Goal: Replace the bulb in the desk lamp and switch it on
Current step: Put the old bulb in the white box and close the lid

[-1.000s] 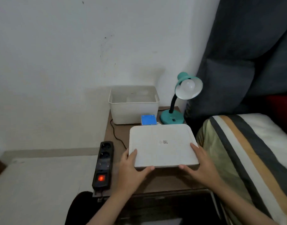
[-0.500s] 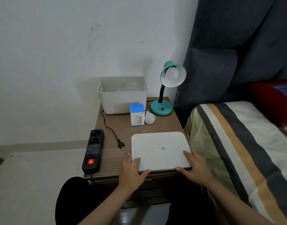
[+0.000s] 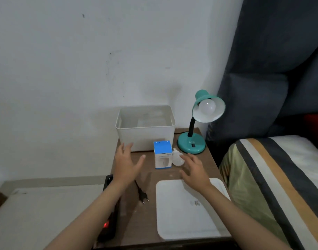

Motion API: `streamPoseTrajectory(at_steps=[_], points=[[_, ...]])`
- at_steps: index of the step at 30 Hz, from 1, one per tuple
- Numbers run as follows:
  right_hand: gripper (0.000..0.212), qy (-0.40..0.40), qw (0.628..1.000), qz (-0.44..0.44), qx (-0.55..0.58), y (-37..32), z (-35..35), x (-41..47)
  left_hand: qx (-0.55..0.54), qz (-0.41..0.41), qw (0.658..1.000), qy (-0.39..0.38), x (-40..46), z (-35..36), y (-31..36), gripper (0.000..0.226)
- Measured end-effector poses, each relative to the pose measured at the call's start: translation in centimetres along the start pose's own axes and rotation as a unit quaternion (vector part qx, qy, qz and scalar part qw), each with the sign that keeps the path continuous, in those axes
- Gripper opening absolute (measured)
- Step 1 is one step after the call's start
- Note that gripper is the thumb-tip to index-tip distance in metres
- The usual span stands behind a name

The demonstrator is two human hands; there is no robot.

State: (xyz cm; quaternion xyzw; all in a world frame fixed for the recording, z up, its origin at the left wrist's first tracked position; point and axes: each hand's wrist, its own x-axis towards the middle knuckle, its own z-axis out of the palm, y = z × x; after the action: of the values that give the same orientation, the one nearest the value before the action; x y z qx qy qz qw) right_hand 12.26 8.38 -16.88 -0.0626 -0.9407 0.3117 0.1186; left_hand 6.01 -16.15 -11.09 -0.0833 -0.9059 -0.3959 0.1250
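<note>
Hands now off white lid

Both bare forearms reach forward from the bottom edge, roughly parallel. Left hand open, fingers spread and pointing up and away, thumb splayed out to the right, palm turned inward toward the other hand, holding nothing. Right hand open too, palm down, fingers loosely spread and extended forward, thumb sticking out to the left, empty. Hands well apart, not touching.
</note>
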Motion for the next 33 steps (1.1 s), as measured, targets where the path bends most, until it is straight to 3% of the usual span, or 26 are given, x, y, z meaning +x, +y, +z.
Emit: streamPoseTrajectory(at_steps=[4, 9, 15, 19, 21, 26, 30, 33], points=[[0.068, -0.025, 0.999, 0.029, -0.013, 0.9, 1.3, 3.3, 0.011, -0.032, 0.999, 0.018, 6.4, -0.2, -0.7, 0.077], [0.056, 0.016, 0.998, 0.043, 0.038, 1.7, 3.5, 5.2, 0.017, -0.055, 0.998, 0.001, 11.8, 0.6, -2.0, 0.09], [0.049, 0.14, 0.983, 0.05, 0.105, 1.9, 3.2, 5.5, 0.001, -0.067, 0.998, -0.011, 13.6, 1.8, -3.2, 0.097], [0.044, 0.254, 0.958, -0.042, 0.124, -0.4, 0.8, 5.9, -0.011, -0.052, 0.999, 0.004, 14.0, 2.2, -3.7, 0.099], [0.043, 0.281, 0.94, -0.053, 0.185, -3.3, -0.5, 6.8, -0.018, -0.051, 0.999, 0.006, 14.3, 2.3, -3.9, 0.1], [0.049, 0.23, 0.938, -0.133, 0.224, -9.0, -2.0, 13.4, -0.032, -0.046, 0.998, 0.013, 14.4, 2.6, -4.0, 0.103], [0.045, 0.086, 0.987, -0.049, 0.13, -10.6, -0.9, 20.8, -0.033, -0.05, 0.998, 0.017, 14.4, 2.5, -3.8, 0.107], [0.047, -0.024, 0.998, -0.004, 0.059, -9.7, 0.7, 25.1, -0.034, -0.052, 0.998, 0.024, 14.3, 2.7, -3.7, 0.104]])
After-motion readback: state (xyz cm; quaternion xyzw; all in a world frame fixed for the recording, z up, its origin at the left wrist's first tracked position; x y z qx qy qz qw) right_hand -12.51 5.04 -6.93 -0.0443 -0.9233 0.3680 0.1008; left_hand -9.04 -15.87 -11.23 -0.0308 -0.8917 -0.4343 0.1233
